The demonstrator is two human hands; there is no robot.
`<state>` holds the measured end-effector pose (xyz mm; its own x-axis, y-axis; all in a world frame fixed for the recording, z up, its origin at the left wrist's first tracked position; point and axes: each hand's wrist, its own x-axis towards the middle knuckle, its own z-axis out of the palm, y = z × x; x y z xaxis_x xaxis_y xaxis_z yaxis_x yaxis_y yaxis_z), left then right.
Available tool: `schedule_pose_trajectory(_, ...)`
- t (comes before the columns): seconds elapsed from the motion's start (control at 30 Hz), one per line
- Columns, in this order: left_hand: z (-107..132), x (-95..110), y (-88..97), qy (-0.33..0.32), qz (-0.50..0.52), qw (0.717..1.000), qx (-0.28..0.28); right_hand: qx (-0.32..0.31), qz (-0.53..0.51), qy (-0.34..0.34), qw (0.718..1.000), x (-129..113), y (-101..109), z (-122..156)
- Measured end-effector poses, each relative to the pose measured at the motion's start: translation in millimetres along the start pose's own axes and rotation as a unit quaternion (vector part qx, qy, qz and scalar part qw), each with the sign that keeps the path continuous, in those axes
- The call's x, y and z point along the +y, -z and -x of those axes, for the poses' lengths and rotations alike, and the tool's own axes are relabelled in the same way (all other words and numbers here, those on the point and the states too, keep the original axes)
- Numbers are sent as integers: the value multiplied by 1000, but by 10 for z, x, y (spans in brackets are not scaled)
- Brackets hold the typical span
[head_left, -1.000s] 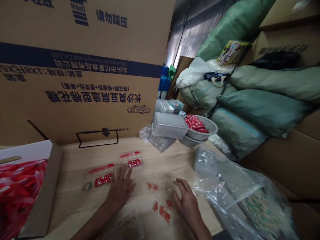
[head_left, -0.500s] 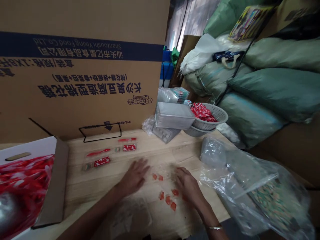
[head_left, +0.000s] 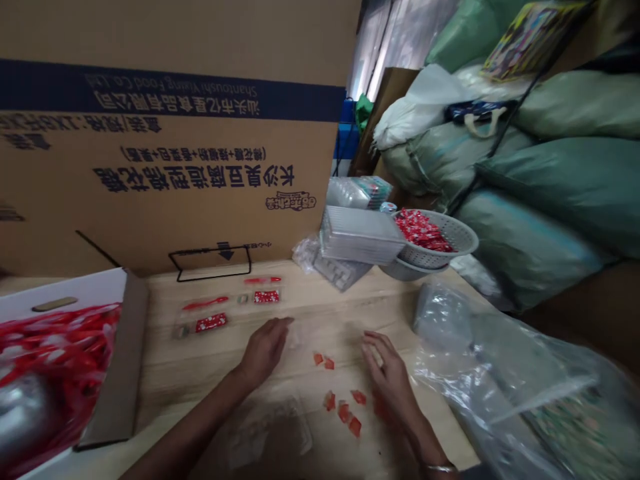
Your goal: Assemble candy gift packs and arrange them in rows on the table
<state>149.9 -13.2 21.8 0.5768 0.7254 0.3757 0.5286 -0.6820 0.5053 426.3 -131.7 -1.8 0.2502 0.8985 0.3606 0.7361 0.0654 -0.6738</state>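
1. Our left hand (head_left: 263,353) lies open, its fingers pointing right, with the tips just beside a scrap of clear film (head_left: 296,337). Nothing is clenched, but we cannot tell whether the fingertips pinch that film.
2. Our right hand (head_left: 390,380) is also open, its fingers slightly curved and grasping nothing we can see. A metal bangle (head_left: 440,468) circles the wrist.
3. The small red pieces (head_left: 343,412) lie scattered on the wooden table (head_left: 210,360) between our hands, closest to the right hand, with one almost under it.
4. A gap separates the hands. To the left, the table runs to the wall of a cardboard box (head_left: 117,360) filled with red wrapped packets (head_left: 55,347). To the right, a clear plastic bag (head_left: 480,373) overlaps the table's edge. A clear plastic tray (head_left: 267,427) lies by the left forearm, and the far edge meets a large carton (head_left: 175,133).
5. Red plastic sticks (head_left: 206,303) and red-and-white sachets (head_left: 211,323) lie in rows toward the far edge. Beyond them stand a stack of clear trays (head_left: 363,235) and a white plastic basket (head_left: 463,237).
6. The carton's print is upside down: “Shantoushi Yixing Food Co.,Ltd” on a blue band, with “汕头市亿星食品有限公司” and “长沙臭豆腐造型棉花糖” also legible.
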Motion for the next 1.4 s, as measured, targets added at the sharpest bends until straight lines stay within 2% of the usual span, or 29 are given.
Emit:
schedule_pose_trajectory(0.07, 41, -149, 125, 124, 65, 990, -28, -4, 33, 4, 999, 170, -23, -75)
schedule_pose_trajectory(0.13, 104, -307, 220, 212, 104, 969, -67, -15, 88, 1, 996, 337, -73, -159)
schedule_pose_trajectory(0.2, 176, -438, 281, 259, 111, 956, -82, -37, 146, -12, 988, 425, -133, -233)
schedule_pose_trajectory(0.3, 262, -552, 327, 280, 86, 953, -79, -94, 182, -9, 979, 322, -210, -289)
schedule_pose_trajectory(0.4, 301, -593, 356, 285, 64, 954, -73, -144, 146, 15, 979, 49, -289, -283)
schedule_pose_trajectory(0.5, 344, -583, 381, 271, 6, 960, -69, -152, 107, 27, 982, -170, -396, -262)
schedule_pose_trajectory(0.67, 578, -366, 278, 197, -164, 967, -8, -154, 66, 45, 985, -345, -584, -214)
schedule_pose_trajectory(0.77, 765, -218, 156, 158, -185, 969, -50, -171, 44, 67, 982, -467, -685, -138)
schedule_pose_trajectory(0.87, 893, -233, 111, 111, -172, 976, -79, -171, 29, 69, 982, -572, -737, -40)
schedule_pose_trajectory(1.0, 990, -410, 182, 56, -154, 985, -52, -154, -5, 53, 987, -548, -604, 46)
schedule_pose_trajectory(1.1, 1036, -445, 228, 59, -156, 985, -33, -130, -10, 12, 991, -398, -373, 64)
schedule_pose_trajectory(1.2, 1044, -360, 210, 92, -168, 981, -33, -127, 16, -34, 991, -254, -162, 73)
schedule_pose_trajectory(1.27, 1023, -279, 171, 117, -178, 976, -39, -137, 29, -47, 989, -238, -94, 85)
schedule_pose_trajectory(1.4, 894, -143, 103, 139, -194, 970, -37, -171, -11, -17, 985, -413, -178, 127)
